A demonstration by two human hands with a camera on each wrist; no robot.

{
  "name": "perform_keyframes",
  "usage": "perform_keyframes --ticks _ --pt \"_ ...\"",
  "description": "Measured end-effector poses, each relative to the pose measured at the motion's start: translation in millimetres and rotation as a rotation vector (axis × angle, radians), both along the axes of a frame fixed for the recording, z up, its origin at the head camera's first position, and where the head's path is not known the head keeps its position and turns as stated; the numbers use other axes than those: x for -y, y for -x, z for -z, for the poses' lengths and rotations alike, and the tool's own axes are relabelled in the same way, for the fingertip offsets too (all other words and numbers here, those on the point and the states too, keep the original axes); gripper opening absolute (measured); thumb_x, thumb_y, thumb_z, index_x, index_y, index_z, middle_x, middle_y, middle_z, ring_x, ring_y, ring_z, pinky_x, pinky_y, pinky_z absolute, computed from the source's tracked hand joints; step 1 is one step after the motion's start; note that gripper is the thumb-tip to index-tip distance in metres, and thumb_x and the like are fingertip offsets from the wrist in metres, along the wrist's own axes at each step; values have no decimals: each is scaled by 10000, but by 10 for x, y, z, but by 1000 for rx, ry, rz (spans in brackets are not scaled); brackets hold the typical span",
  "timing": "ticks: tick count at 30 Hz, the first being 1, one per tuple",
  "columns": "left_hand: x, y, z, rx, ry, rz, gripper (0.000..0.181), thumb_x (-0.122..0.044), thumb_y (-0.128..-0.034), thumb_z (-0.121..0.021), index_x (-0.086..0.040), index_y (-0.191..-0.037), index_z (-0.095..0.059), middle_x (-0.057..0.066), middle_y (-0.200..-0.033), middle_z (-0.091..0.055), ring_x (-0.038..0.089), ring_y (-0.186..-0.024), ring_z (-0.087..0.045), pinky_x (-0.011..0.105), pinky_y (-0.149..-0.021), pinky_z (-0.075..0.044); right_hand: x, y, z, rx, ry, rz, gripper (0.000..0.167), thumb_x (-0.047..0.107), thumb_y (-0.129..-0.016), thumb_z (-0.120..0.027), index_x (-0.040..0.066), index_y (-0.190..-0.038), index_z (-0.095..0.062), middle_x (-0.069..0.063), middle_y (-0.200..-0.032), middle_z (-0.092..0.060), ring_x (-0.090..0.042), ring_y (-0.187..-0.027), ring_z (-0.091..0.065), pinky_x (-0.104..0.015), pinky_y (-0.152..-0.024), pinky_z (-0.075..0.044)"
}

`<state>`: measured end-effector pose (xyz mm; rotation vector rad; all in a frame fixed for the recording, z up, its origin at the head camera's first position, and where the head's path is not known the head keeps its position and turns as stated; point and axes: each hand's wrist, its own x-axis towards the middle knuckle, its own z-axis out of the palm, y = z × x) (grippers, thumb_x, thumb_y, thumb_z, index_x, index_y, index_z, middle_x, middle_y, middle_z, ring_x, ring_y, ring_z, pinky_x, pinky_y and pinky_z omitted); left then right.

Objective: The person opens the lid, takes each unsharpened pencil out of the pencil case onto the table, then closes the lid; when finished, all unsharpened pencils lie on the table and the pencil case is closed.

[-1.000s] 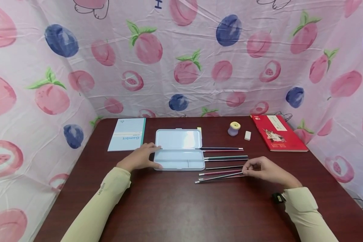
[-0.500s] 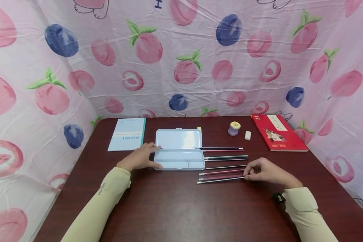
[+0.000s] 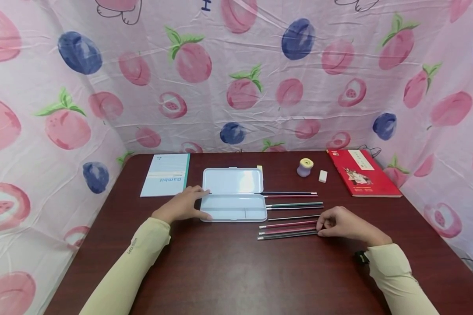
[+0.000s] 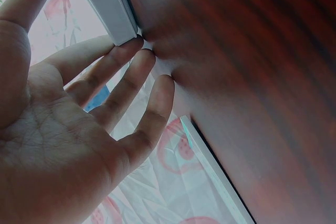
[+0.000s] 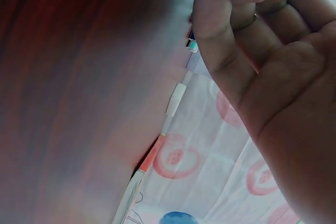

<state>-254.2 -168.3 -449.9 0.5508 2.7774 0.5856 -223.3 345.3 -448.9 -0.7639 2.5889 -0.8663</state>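
Observation:
An open white pencil case (image 3: 230,201) lies mid-table, hinged lid folded back. My left hand (image 3: 185,203) rests at its left end, thumb by the near corner and fingers by the hinge. In the left wrist view those fingers are extended, tips touching the case (image 4: 107,11) and the tabletop. My right hand (image 3: 344,225) pinches the right end of a dark pencil (image 3: 285,235), nearest of a row lying right of the case. Just behind it are two red pencils (image 3: 287,224). The right wrist view shows curled fingers (image 5: 212,19); the pinched end is hidden.
More pencils (image 3: 295,204) lie farther back, beside the case. Behind them stand a yellow-and-purple spool-shaped object (image 3: 305,168) and a white eraser (image 3: 322,176). A red book (image 3: 362,173) lies at the right, a pale notebook (image 3: 165,175) at the left. Patterned cloth (image 3: 236,92) encloses the table.
The dark pencil has swung from a slant across the red pencils to lying nearly parallel in front of them. My right hand has shifted slightly nearer; my left hand is still.

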Motion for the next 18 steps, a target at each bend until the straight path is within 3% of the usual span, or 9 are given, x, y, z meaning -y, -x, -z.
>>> perform_keyframes --ticks 10,18 --pt "4 -10 14 -2 -3 11 991 -574 -847 -864 -135 -1633 -449 167 -1566 -520 326 -1359 -503 573 -1184 -465 -11 10 -10 -35 11 21 105 206 -898 -868 150 -935 -787 90 -703 -613 -19 -631 -517 -211 -602 -487" --pt "-12 -16 -22 -4 -1 3 994 -572 -843 -869 -128 -1630 -453 172 -1560 -519 332 -1368 -502 577 -1181 -463 116 130 -226 -192 40 78 76 158 -913 -853 181 -966 -804 105 -794 -720 -41 -704 -583 -225 -644 -525"
